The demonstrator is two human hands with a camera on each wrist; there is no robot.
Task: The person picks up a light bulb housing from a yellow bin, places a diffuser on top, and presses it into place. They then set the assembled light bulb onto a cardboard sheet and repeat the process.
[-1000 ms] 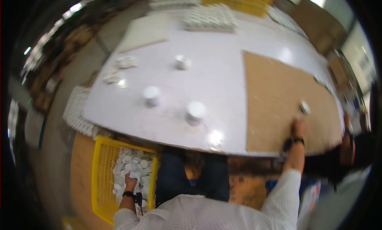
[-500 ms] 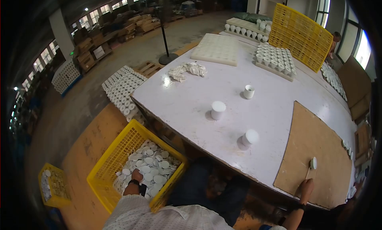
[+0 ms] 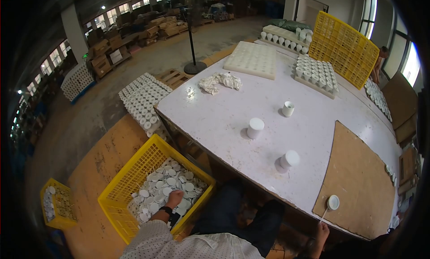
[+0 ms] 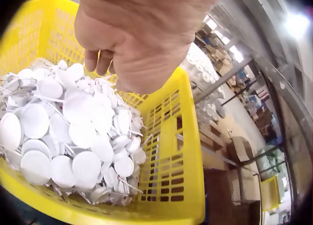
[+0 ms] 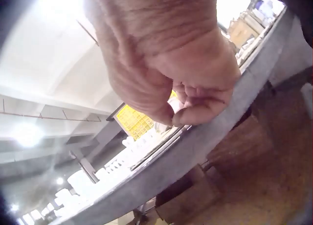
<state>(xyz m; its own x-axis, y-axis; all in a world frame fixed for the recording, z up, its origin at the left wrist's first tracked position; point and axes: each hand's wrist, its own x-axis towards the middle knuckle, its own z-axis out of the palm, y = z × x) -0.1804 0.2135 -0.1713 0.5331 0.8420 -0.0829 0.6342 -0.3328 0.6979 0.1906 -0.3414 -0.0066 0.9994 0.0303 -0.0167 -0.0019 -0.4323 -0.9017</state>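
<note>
My right hand [image 3: 321, 232] pinches the thin stem of a round white disc [image 3: 333, 202], which is held over the near edge of a brown board on the table. In the right wrist view, thumb and forefinger [image 5: 183, 118] meet at their tips. Over a heap of white discs [image 3: 163, 183] in a yellow basket [image 3: 117, 187], my left hand [image 3: 174, 198] is lowered with its fingers curled down. The left wrist view shows many discs with thin stems. The palm hides the left fingertips, so I cannot tell whether they hold a disc.
Two white flat-topped cups [image 3: 255, 128] and a white open cup [image 3: 288, 109] stand on the table [image 3: 224, 124]. Farther back are a crumpled cloth [image 3: 219, 83], a pale foam tray [image 3: 251, 59], a tray of cups [image 3: 316, 75] and an upright yellow crate [image 3: 342, 48]. The brown board [image 3: 358, 183] lies at right.
The right hand has drawn the stemmed disc toward the body, down to the table's near edge. Within the basket, the left hand has shifted to the right. The head view has turned left.
</note>
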